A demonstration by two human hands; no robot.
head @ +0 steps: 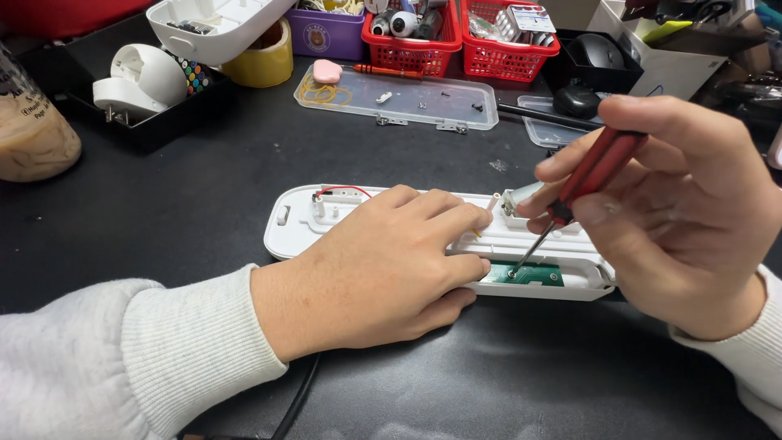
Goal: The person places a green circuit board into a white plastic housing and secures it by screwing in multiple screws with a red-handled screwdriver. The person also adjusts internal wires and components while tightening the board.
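Note:
An opened white plastic casing [303, 220] lies flat on the black table, with a red wire [342, 191] at its left end and a green circuit board [529, 275] at its right. My left hand [383, 273] presses down on the casing's middle, fingers spread over it. My right hand [676, 212] grips a red-handled screwdriver [599, 167], whose tip rests on a screw in the green board. The right fingers also touch a small metal part [515, 198] at the casing's edge.
A clear tray [440, 102] with small screws, rubber bands and a pink piece lies behind. Red baskets [411, 49], a purple box [326, 34], yellow tape roll [265, 61], white casings [216, 28], a jar [32, 130] and black mice [578, 99] crowd the back.

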